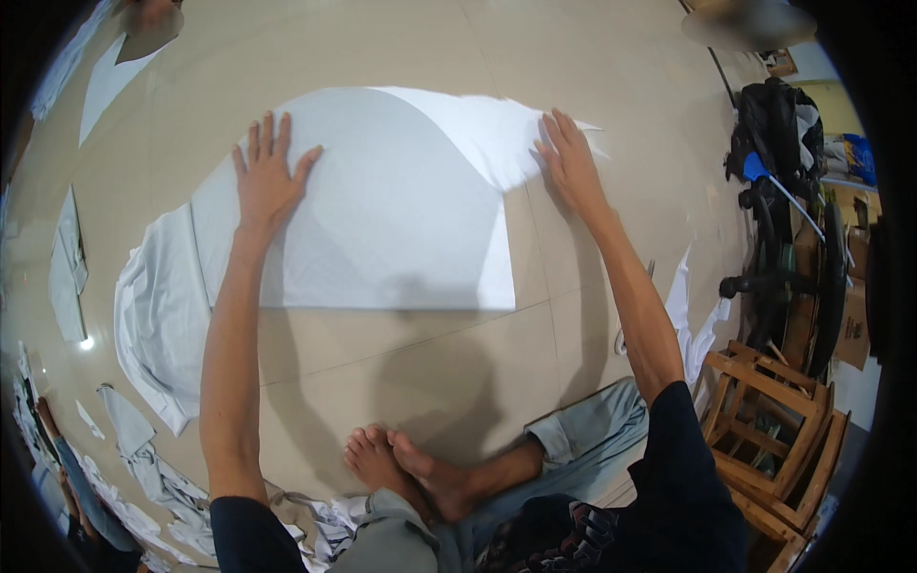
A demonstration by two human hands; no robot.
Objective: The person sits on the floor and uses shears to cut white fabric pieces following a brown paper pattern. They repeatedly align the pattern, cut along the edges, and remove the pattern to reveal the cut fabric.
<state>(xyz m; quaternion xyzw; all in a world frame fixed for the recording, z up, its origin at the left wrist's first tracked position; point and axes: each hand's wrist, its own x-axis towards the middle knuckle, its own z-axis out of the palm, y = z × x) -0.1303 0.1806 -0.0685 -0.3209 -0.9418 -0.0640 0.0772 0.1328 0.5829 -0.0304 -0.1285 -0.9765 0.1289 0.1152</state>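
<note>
A pale grey fabric sheet (387, 210) lies flat on the floor, with a white fabric layer (458, 129) showing beyond its curved edge. My left hand (272, 172) lies spread on the grey sheet near its upper left. My right hand (569, 162) is at the jagged right end of the white layer, fingers apart and touching or just above it. A bunched fabric piece (158, 315) spreads out left of my left forearm. A slim metal object, perhaps scissors, is partly visible by my right forearm, too small to tell.
I sit barefoot on the tiled floor (487, 353). Fabric scraps (143, 458) lie at left and right. Wooden stools (764, 411), a black chair base (774, 285), a black bag (774, 124) and a blue-headed tool (755, 164) crowd the right. Another person (72, 468) is at the lower left rim.
</note>
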